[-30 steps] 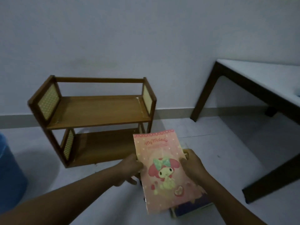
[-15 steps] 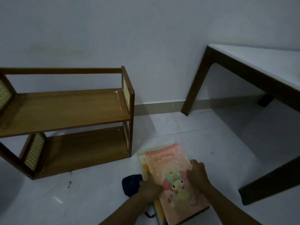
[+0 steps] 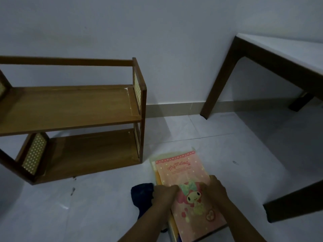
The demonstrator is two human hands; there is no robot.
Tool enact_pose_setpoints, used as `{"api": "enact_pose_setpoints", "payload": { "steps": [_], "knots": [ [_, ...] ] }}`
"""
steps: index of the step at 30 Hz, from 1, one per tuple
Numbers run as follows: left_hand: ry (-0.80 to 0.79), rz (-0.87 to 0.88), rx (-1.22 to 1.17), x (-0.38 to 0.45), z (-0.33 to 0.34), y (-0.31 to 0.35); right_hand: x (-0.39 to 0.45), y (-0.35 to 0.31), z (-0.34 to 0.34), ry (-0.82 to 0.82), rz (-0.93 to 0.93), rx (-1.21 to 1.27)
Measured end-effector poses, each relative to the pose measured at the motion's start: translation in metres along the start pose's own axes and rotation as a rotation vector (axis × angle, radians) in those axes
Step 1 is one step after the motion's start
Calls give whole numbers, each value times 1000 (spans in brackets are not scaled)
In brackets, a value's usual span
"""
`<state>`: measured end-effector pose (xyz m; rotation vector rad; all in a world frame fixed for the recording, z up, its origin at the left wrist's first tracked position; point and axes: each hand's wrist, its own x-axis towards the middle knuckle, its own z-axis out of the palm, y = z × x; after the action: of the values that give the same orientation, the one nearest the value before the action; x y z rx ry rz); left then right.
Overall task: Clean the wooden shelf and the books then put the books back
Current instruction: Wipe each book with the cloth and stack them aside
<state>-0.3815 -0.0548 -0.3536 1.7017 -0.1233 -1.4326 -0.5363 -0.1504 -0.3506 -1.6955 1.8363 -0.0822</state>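
A pink book (image 3: 187,187) lies on top of a small stack of books (image 3: 157,167) on the pale tiled floor (image 3: 87,215), just right of the wooden shelf (image 3: 73,105). Its cover reads "My Melody" in pink script under a scalloped red band, with a line of smaller print too fine to read, and shows a cartoon rabbit-like figure with a green bow, plus hearts near the lower corner. The left hand (image 3: 164,193) grips the book's left edge, fingers curled onto the cover; the right hand (image 3: 215,190) clasps its right edge. A dark blue cloth (image 3: 141,194) lies on the floor touching the left hand. The shelf's two boards are bare, with dotted cane-like panels at the ends. A dark-legged worktop (image 3: 279,49) with a white surface stands at the right by the wall.
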Motion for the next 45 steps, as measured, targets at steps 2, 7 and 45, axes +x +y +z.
{"api": "enact_pose_setpoints", "payload": {
  "steps": [2, 7, 45],
  "knots": [
    [39, 26, -8, 6, 3, -3, 0, 0, 0, 17, 5, -2],
    [-57, 58, -66, -17, -2, 4, -3, 3, -4, -23, 19, 89],
    [31, 721, 234, -134, -338, 6, -188, -168, 113, -375, -535, 478]
  ]
}}
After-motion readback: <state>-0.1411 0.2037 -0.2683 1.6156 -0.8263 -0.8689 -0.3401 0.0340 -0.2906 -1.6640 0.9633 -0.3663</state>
